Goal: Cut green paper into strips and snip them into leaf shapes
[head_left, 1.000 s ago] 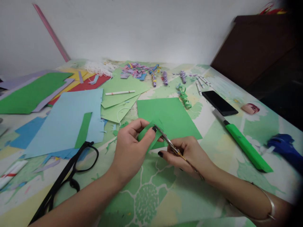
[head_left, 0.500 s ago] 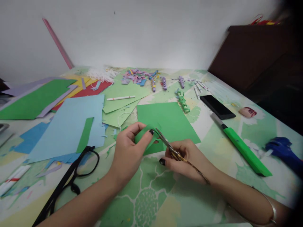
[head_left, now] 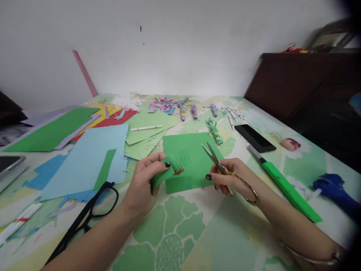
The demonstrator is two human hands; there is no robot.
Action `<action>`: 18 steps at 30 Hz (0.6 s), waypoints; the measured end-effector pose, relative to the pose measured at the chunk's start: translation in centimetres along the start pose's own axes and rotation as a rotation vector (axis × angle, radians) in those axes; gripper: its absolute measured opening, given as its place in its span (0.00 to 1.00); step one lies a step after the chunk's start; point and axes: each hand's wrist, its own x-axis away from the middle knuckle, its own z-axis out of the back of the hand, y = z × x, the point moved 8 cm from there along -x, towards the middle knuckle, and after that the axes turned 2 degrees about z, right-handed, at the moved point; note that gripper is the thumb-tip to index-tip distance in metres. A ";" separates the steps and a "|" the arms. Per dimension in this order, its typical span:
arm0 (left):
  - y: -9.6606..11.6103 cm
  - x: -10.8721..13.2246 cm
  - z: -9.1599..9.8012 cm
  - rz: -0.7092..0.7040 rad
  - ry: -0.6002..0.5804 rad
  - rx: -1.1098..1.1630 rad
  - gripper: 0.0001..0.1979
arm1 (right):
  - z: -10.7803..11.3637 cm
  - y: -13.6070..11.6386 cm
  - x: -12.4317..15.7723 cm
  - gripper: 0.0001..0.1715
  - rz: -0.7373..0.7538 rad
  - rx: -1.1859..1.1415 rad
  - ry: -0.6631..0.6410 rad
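Pinched in my left hand [head_left: 145, 178] is a strip of green paper [head_left: 162, 176], with narrow slits cut along its right end. My right hand [head_left: 232, 176] grips gold-handled scissors [head_left: 216, 160], whose blades stand apart and point up and left, away from the strip. Beneath and beyond both hands lies a larger green sheet [head_left: 188, 146] on the patterned tablecloth. A curled green paper piece [head_left: 214, 131] rests at that sheet's far right corner. Another green strip [head_left: 105, 169] lies on the light blue sheet [head_left: 84, 158] to the left.
Black glasses [head_left: 93, 205] lie beside my left forearm. On the right are a black phone [head_left: 255, 137], a green cutter with its blade out [head_left: 290, 192] and a blue tool [head_left: 337, 190]. Paper scraps [head_left: 163, 104], purple rolls [head_left: 194, 112] and white string [head_left: 128, 101] sit at the back.
The scissors have moved right, off the strip, and their blades have opened. My left hand has shifted slightly left and down with the strip. The view has tilted up a little.
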 end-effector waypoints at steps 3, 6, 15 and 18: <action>-0.7 0.1 0.4 0.099 0.050 -0.002 0.01 | 2.7 0.3 -0.5 0.12 0.058 0.217 0.295; -1.3 0.3 -0.2 0.179 -0.025 -0.026 0.02 | 3.4 -0.1 -0.6 0.14 0.092 0.247 0.364; -2.3 0.7 -2.4 0.197 -0.329 -0.091 0.01 | -0.4 -1.0 -0.1 0.19 0.153 -0.399 -0.007; -2.7 0.6 -2.5 0.181 -0.351 -0.114 0.01 | -1.3 -2.1 0.4 0.20 0.267 -0.499 -0.059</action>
